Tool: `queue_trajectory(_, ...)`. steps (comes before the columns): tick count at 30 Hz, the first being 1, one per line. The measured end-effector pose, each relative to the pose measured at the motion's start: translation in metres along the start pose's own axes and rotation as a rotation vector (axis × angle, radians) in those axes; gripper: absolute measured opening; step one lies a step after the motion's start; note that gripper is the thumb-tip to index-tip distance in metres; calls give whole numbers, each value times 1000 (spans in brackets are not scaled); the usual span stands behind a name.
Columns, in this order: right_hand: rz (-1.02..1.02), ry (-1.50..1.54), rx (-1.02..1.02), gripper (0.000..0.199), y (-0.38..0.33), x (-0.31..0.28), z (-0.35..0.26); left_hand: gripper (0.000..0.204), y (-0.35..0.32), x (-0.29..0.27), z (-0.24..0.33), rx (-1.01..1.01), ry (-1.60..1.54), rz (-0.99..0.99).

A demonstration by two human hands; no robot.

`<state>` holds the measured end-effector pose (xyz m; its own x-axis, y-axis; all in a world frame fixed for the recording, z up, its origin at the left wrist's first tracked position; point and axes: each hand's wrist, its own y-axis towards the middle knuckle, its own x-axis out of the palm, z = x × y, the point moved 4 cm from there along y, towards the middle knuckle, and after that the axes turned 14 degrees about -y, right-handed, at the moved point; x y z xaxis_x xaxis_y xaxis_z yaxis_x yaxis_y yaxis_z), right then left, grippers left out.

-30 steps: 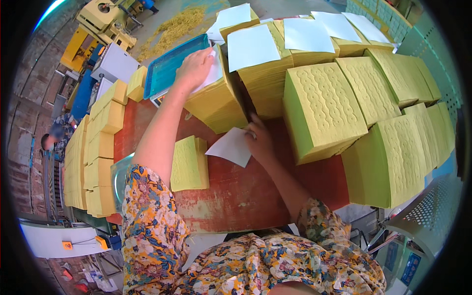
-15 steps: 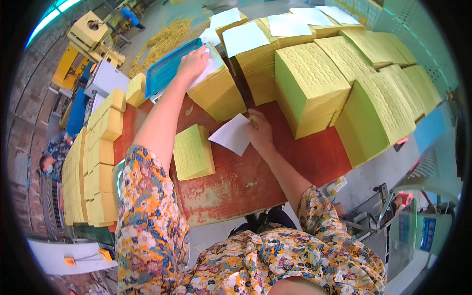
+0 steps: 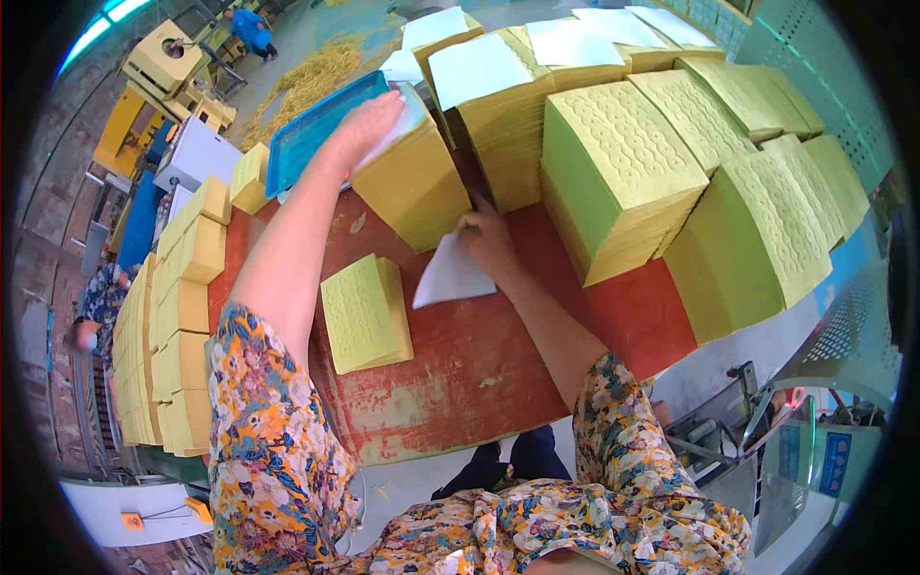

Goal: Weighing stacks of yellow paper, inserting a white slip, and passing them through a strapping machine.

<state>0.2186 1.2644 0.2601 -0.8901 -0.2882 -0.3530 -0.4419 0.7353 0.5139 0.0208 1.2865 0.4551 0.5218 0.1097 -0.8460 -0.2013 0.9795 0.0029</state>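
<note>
The tall yellow paper stacks (image 3: 613, 172) look matt, their top sheets embossed with a raised, bumpy pattern. The small flat yellow paper bundle (image 3: 364, 311) shows the same embossed, matt face. The thin white paper sheet (image 3: 450, 276) is smooth and plain, as are the white paper covers (image 3: 476, 67) on the far stacks. The red painted surface (image 3: 479, 355) is worn, scuffed and chipped pale near its edge. The blue plastic tray (image 3: 311, 134) looks smooth and faintly glossy.

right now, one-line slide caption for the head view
Left hand rests atop a yellow paper stack; right hand holds a white sheet.
</note>
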Motion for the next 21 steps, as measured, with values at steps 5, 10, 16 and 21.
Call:
queue_trajectory(5,-146,236,198,5,-48,-20,-45,54,-59,-3,11,-92,-241,26)
queue_trajectory(10,-185,377,340,7,-131,-61,-73,52,-149,17,50,60,-212,25)
queue_trajectory(16,-179,561,431,15,-255,-126,-122,49,-250,63,138,411,-120,-142)
queue_trajectory(21,-10,946,743,12,-374,-129,-124,48,-322,64,167,475,-170,-238)
